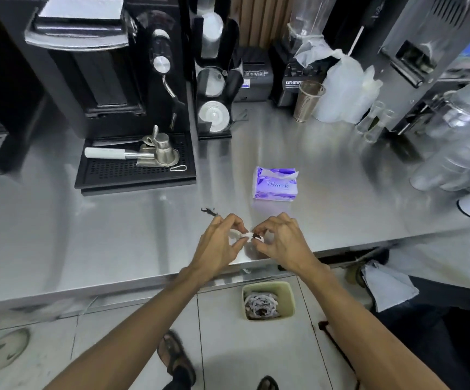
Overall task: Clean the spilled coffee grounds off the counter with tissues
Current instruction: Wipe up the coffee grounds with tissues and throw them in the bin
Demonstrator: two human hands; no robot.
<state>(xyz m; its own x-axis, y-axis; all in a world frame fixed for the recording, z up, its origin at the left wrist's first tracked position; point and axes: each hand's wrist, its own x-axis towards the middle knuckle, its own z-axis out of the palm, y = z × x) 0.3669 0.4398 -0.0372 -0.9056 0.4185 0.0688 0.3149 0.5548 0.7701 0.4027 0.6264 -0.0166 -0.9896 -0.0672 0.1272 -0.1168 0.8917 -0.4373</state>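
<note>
The person's left hand (217, 246) and right hand (283, 243) meet just above the front edge of the steel counter (115, 235). The thumb and fingertips of each hand are curled in and pinch opposite sides of a small white tissue (241, 235). A dark clump of grounds (257, 236) sits in the tissue, right at the right hand's fingertips. A thin streak of grounds (208, 211) lies on the bare counter just beyond the left hand, apart from the tissue. Farther back and slightly to the right stands a purple tissue pack (275, 184), its top torn open with a white sheet poking out. On the floor below the counter edge, almost under the hands, is a pale green bin (291, 294). It holds crumpled tissues (260, 305) with dark patches among them, possibly more grounds, though the blur makes that hard to confirm. At the back left, a black drip tray (132, 175) carries a portafilter (115, 153) with a white handle lying on its side, and a small metal jug (165, 149) stands upright by the portafilter's head. Near the back wall stands a ribbed metal cup (310, 101), upright with its mouth open; its contents cannot be made out. At the right edge a stack of clear plastic cups (453, 164) lies tilted on its side.
</note>
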